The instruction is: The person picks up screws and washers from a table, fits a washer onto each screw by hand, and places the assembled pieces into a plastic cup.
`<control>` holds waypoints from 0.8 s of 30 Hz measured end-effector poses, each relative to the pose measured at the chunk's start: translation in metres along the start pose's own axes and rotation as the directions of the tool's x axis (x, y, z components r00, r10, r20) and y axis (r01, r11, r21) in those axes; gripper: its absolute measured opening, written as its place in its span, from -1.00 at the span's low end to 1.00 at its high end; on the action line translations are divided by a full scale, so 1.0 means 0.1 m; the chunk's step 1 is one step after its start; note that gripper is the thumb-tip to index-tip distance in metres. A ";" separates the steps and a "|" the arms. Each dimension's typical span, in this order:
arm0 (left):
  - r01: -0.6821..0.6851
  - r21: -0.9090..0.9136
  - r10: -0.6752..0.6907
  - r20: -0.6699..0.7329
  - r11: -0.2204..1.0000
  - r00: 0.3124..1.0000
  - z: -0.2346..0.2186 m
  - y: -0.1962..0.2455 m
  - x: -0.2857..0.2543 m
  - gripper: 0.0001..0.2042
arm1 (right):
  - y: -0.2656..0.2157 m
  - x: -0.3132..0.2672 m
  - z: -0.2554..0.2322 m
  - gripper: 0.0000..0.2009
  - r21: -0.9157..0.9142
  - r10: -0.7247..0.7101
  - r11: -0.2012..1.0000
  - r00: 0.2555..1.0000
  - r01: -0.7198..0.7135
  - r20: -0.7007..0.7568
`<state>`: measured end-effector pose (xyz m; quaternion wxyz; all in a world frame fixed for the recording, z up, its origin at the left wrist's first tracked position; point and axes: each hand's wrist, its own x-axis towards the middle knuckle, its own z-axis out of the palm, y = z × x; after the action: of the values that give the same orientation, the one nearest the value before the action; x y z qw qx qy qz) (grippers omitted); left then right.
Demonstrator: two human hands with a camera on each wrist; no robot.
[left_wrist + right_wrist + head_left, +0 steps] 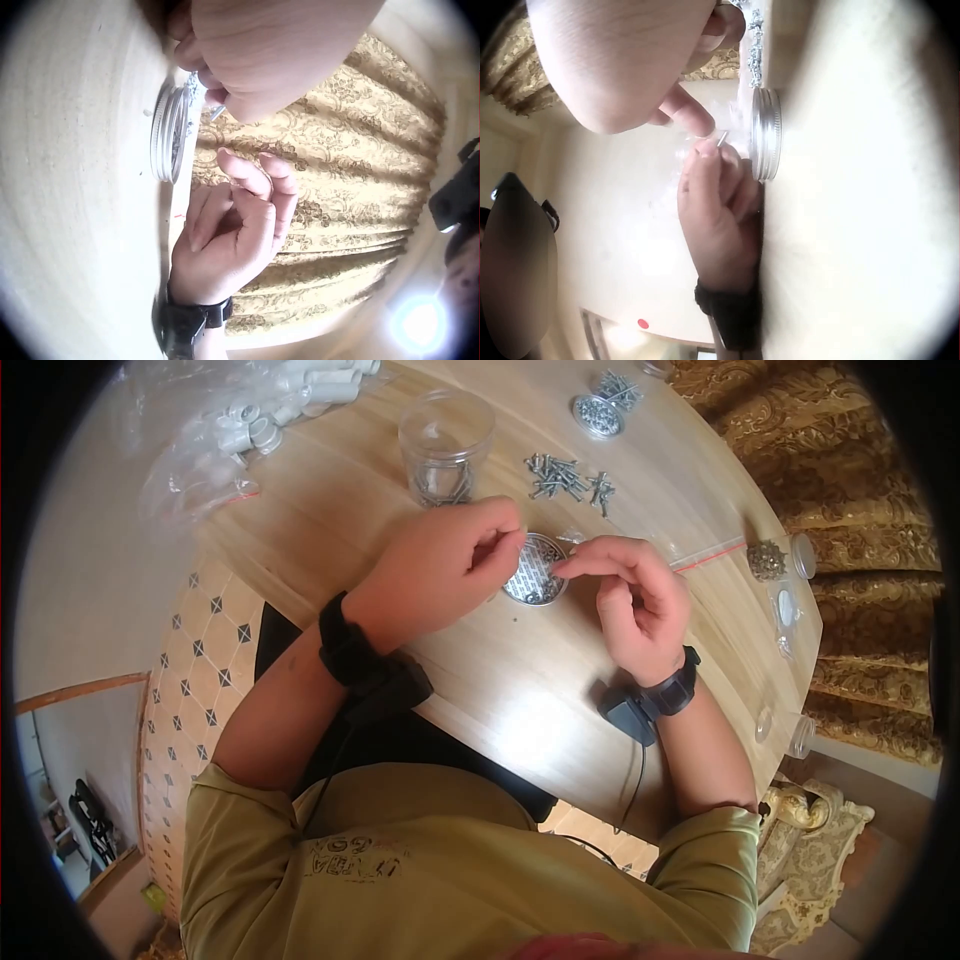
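Observation:
My left hand pinches a small silver screw between thumb and fingertips, its shaft poking out; in the left wrist view the screw shows below the fingers. Just beside that hand lies a round metal jar lid, open side up, with small metal pieces in it. My right hand is on the lid's other side. Its fingers are loosely bent, the index fingertip right at the lid's rim, the thumb apart. No object shows in the right hand.
Loose screws lie beyond the lid. A clear jar with metal pieces inside stands behind my left hand. Farther back are a second lid of small parts and white pipe fittings in plastic. Brown pieces lie at right.

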<state>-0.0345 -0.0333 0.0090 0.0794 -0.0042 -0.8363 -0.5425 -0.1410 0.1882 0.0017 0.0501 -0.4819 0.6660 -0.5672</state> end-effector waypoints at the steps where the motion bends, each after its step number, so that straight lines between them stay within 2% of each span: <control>1: 0.025 -0.055 -0.025 0.001 0.998 1.000 -0.01 0.01 -0.01 -0.90 | 0.01 0.00 -0.01 -0.62 0.000 -0.004 1.000 1.000 0.004 -0.002; 2: 0.020 -0.048 -0.020 -0.001 0.999 1.000 -0.02 0.01 -0.03 -0.90 | 0.03 0.01 -0.01 -0.64 -0.007 0.034 0.999 0.999 -0.034 -0.012; 4: -0.216 -0.050 0.201 -0.207 0.975 0.957 -0.07 0.04 -0.07 -0.94 | 0.06 0.06 -0.02 -0.65 -0.008 0.055 0.998 0.998 -0.055 -0.028; 5: -0.222 -0.036 0.210 -0.205 0.974 0.956 -0.15 0.09 -0.08 -0.94 | 0.07 0.06 -0.01 -0.66 0.016 0.101 0.995 0.994 -0.101 -0.042; 7: -0.275 0.089 0.289 -0.352 0.957 0.890 -0.33 0.24 -0.10 -0.96 | 0.06 0.07 0.01 -0.67 0.048 0.144 0.989 0.988 -0.141 -0.060; 9: -0.241 0.133 0.275 -0.401 0.961 0.874 -0.48 0.30 -0.01 -0.93 | 0.05 0.07 0.02 -0.68 0.073 0.214 0.975 0.975 -0.210 -0.060; 11: -0.168 0.115 0.203 -0.482 0.979 0.852 -0.59 0.35 0.09 -0.89 | 0.10 0.05 0.01 -0.69 0.091 0.222 0.972 0.974 -0.217 -0.050; 13: -0.130 0.185 0.202 -0.454 0.974 0.868 -0.68 0.33 0.10 -0.84 | 0.10 0.06 0.00 -0.70 0.104 0.228 0.969 0.973 -0.223 -0.039; 15: -0.129 0.124 0.173 -0.482 0.984 0.859 -0.71 0.29 0.07 -0.84 | 0.09 0.06 -0.01 -0.71 0.067 0.309 0.951 0.940 -0.302 -0.146; 16: -0.133 0.122 0.176 -0.476 0.984 0.861 -0.72 0.25 0.03 -0.84 | 0.07 0.09 -0.03 -0.71 0.065 0.310 0.951 0.938 -0.303 -0.153; 17: -0.188 -0.025 0.153 -0.483 0.982 0.862 -0.71 0.19 -0.03 -0.86 | 0.05 0.15 -0.06 -0.73 -0.157 0.251 0.943 0.937 -0.293 -0.242; 18: -0.236 -0.175 0.125 -0.485 0.956 0.866 -0.67 0.14 -0.08 -0.87 | 0.06 0.19 -0.09 -0.75 -0.373 0.178 0.881 0.934 -0.292 -0.311; 19: -0.231 -0.185 0.118 -0.477 0.955 0.871 -0.57 0.10 -0.13 -0.87 | 0.10 0.21 -0.10 -0.75 -0.376 0.188 0.875 0.930 -0.304 -0.315; 21: -0.266 -0.292 0.147 -0.372 0.919 0.917 -0.34 0.06 -0.18 -0.94 | 0.21 0.27 -0.12 -0.76 -0.603 0.031 0.769 0.955 -0.212 -0.296; 22: -0.265 -0.301 0.144 -0.371 0.916 0.918 -0.30 0.06 -0.17 -0.94 | 0.24 0.26 -0.14 -0.78 -0.621 0.085 0.751 0.965 -0.226 -0.248; 23: -0.242 -0.179 0.212 -0.173 0.954 0.962 -0.26 0.08 -0.16 -0.96 | 0.24 0.26 -0.15 -0.78 -0.626 0.088 0.746 0.966 -0.227 -0.245; 24: -0.244 -0.048 0.246 0.038 0.969 0.969 -0.22 0.09 -0.14 -0.97 | 0.25 0.27 -0.14 -0.80 -0.574 0.163 0.774 0.960 -0.268 -0.228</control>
<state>-0.0170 -0.0486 0.0237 0.1275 -0.1209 -0.8191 -0.5461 -0.1780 0.1767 -0.0003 -0.0953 -0.3444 0.8636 -0.3557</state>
